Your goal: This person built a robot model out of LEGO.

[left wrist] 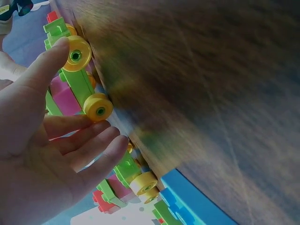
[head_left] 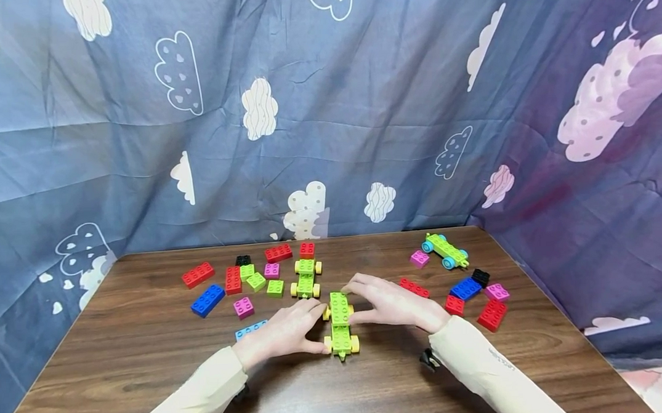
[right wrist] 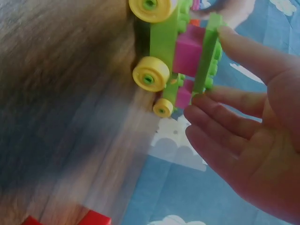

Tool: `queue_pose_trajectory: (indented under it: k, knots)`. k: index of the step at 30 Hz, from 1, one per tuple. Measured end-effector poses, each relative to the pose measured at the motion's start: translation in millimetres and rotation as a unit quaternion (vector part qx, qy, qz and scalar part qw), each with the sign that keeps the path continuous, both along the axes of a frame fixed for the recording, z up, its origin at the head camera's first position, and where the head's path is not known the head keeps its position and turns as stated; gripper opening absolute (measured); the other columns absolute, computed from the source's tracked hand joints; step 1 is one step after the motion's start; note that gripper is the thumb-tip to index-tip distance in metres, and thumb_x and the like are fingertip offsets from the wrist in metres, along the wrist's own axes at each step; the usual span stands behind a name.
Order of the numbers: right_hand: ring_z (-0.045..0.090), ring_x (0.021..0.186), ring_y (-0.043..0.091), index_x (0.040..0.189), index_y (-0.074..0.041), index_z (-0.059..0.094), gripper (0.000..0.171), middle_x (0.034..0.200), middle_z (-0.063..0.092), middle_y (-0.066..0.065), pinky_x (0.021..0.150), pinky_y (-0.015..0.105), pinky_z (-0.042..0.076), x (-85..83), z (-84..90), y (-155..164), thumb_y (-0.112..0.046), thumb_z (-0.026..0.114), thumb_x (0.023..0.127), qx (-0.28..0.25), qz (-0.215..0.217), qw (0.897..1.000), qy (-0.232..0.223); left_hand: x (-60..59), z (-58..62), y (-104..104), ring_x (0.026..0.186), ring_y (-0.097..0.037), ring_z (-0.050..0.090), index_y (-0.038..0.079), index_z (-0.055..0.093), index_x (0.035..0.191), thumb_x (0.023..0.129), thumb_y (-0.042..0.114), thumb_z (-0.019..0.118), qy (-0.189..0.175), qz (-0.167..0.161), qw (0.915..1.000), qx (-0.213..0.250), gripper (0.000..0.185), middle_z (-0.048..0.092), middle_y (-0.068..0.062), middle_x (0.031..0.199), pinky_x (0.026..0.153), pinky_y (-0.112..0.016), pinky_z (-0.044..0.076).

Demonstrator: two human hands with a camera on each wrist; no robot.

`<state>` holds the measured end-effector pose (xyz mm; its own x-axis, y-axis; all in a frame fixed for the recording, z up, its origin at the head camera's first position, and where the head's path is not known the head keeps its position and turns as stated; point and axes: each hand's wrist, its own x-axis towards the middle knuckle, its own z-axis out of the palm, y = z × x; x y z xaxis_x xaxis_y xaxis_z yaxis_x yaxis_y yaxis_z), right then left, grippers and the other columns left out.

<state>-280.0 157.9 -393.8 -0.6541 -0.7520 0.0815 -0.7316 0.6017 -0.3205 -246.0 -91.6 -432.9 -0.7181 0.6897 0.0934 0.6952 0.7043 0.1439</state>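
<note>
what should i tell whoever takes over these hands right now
Left hand: fingers straight against the left side of the green wheeled car.
Right hand: fingers touching its right side.
The car stands on the table, pink bricks sandwiched under its green top.
Done: that much is stacked.
Left: loose bricks on both sides, a second yellow-wheeled car and a blue-wheeled car lie unused.
</note>
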Motion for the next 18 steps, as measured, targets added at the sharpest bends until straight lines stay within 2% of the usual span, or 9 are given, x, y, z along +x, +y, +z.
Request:
queue_pose_trajectory:
  k: [3,10,18]
  knots:
    - [0.064,0.107,0.02,0.124,-0.011,0.064,0.045,0.118,0.064,0.005,0.094,0.038,0.053,0.8,2.2,6.4,-0.038,0.072,0.09,-0.011,0.005,1.0,0.016,-0.2,0.3,0.2,0.123,-0.027,0.058,-0.003,0.053,0.137,0.084,0.053,0.073,0.001,-0.002,1.0,0.002,0.079,0.058,-0.015,0.134,0.095,-0.041,0.056]
    - [0.063,0.1,0.007,0.123,-0.015,0.065,0.036,0.114,0.066,-0.004,0.09,0.032,0.055,4.2,9.9,31.6,-0.031,0.072,0.091,-0.025,-0.013,0.999,0.044,-1.1,0.0,0.6,0.123,-0.027,0.058,-0.003,0.053,0.137,0.084,0.053,0.073,-0.001,0.001,1.0,0.004,0.08,0.058,-0.015,0.135,0.095,-0.041,0.056]
    - [0.063,0.087,0.011,0.113,-0.011,0.069,0.029,0.104,0.068,0.001,0.079,0.029,0.057,10.6,10.2,75.9,-0.022,0.076,0.087,-0.018,-0.055,0.997,0.047,-0.6,-0.9,0.1,0.125,-0.027,0.057,-0.002,0.052,0.138,0.084,0.054,0.072,-0.009,0.007,0.9999,0.003,0.08,0.057,-0.015,0.137,0.097,-0.041,0.055]
